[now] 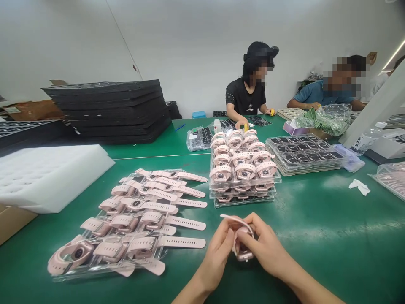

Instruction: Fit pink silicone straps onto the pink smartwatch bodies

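A pink smartwatch is held between my two hands above the green table, its strap curving up over the case. My left hand grips it from the left, fingers curled around the strap. From the right, my right hand presses a thumb into the strap loop, fingers closed behind it. To the left lies a clear tray of pink watches, many with straps stretched out over the edge. Just beyond my hands, stacked clear trays hold more pink watches with looped straps.
Black foam trays are piled at the back left, with a white foam block in front. Trays of dark watch faces stand at right near a water bottle. Two people work across the table.
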The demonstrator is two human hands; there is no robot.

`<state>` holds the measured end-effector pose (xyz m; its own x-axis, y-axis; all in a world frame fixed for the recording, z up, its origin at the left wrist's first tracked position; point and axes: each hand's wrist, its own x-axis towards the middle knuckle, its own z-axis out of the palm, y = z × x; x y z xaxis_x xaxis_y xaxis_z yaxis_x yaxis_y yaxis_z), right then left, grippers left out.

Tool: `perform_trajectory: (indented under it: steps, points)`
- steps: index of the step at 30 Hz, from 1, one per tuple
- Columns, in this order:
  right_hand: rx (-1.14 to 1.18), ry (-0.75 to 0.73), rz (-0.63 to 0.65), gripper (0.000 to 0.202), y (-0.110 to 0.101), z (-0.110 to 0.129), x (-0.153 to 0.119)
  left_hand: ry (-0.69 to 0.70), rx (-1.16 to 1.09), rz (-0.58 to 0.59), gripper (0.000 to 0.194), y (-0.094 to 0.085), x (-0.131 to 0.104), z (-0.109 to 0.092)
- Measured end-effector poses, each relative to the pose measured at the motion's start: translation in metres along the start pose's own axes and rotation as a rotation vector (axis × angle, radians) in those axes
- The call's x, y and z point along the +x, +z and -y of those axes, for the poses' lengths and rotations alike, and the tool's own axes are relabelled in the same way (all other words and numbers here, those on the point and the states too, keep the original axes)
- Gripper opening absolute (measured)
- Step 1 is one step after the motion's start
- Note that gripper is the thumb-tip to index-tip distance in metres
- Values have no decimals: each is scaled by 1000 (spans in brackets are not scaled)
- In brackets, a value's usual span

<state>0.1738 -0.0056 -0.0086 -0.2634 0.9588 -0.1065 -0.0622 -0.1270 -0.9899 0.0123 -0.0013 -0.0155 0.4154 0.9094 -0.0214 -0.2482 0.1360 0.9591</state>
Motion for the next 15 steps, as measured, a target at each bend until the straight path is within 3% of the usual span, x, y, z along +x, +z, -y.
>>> perform_trajectory:
  steps: [4, 6, 9, 15]
  points:
    - [267, -28, -105, 37, -6, -7, 5, 22, 236, -117, 52, -7, 6, 4]
    - [319, -26, -108, 39, -8, -7, 6, -29, 281, -76, 45, -8, 9, 5]
    - [309, -40, -102, 38, -8, -7, 5, -72, 228, -55, 39, -5, 10, 5]
    - [211, -55, -141, 31, -4, -7, 2, -61, 270, -244, 34, -2, 9, 3]
